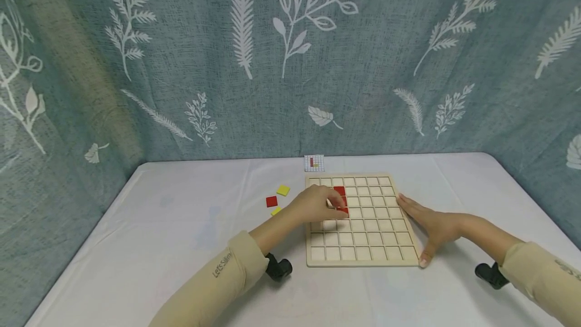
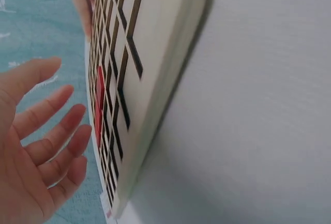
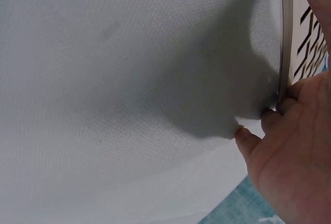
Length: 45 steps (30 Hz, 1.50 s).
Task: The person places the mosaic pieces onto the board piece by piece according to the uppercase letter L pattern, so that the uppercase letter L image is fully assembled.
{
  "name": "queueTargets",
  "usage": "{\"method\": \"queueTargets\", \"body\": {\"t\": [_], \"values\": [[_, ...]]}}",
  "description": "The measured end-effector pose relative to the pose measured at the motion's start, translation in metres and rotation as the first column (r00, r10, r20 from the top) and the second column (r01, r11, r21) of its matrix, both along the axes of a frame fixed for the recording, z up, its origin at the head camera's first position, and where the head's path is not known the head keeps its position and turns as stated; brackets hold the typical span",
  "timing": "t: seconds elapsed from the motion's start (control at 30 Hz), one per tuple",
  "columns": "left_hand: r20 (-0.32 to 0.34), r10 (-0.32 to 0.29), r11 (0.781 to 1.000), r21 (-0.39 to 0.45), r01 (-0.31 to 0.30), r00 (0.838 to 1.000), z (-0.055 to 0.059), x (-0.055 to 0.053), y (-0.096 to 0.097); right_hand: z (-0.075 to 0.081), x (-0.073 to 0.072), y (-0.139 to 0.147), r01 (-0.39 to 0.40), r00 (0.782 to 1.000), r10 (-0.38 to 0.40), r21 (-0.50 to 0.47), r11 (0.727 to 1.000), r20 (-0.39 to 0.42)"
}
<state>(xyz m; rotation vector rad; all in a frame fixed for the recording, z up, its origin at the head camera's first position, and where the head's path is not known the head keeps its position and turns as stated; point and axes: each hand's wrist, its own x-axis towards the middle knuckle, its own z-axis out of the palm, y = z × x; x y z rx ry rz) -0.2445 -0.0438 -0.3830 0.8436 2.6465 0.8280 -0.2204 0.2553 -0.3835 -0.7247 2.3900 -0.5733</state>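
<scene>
A pale wooden grid board lies flat on the table. Red square tiles stand one below another in one of its columns, partly covered by my left hand. In the left wrist view that hand's fingers are loosely bent and spread over the board, with nothing between them and the thumb. My right hand rests along the board's right side, thumb at the near corner and fingers farther up the edge. The right wrist view shows its fingertips low beside the board's rim.
Left of the board lie a loose red tile and yellow tiles, one partly behind my left forearm. A small printed grid card with coloured squares sits beyond the board. A patterned blue-green curtain hangs behind the white-covered table.
</scene>
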Motion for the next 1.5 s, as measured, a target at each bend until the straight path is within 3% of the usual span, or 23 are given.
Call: {"method": "queueTargets", "body": {"t": [0.33, 0.5, 0.87, 1.13, 1.33, 1.5], "values": [[0.090, -0.021, 0.994, 0.110, 0.011, 0.996, -0.004, 0.010, -0.030, 0.000, 0.000, 0.001, -0.001, 1.000, 0.001, -0.009, 1.000, -0.005], [0.085, -0.011, 0.987, 0.163, -0.003, 0.996, -0.001, 0.013, -0.049, -0.002, -0.001, 0.002, -0.002, 1.000, 0.002, -0.015, 1.000, 0.000], [0.026, 0.128, 0.975, 0.182, -0.131, 0.991, -0.010, 0.013, -0.095, -0.002, 0.000, 0.002, -0.001, 1.000, 0.001, 0.006, 1.000, -0.009], [0.005, 0.281, 0.944, 0.180, -0.277, 0.960, -0.009, 0.005, -0.116, -0.001, -0.002, 0.001, -0.003, 1.000, 0.003, 0.008, 1.000, -0.010], [-0.008, 0.332, 0.935, 0.135, -0.328, 0.943, -0.008, 0.000, -0.126, 0.000, -0.002, 0.001, 0.006, 1.000, -0.006, 0.007, 1.000, -0.006], [0.022, 0.328, 0.941, 0.083, -0.329, 0.944, -0.014, -0.005, -0.132, -0.001, -0.002, 0.001, 0.015, 1.000, -0.015, 0.012, 1.000, 0.002]]}}
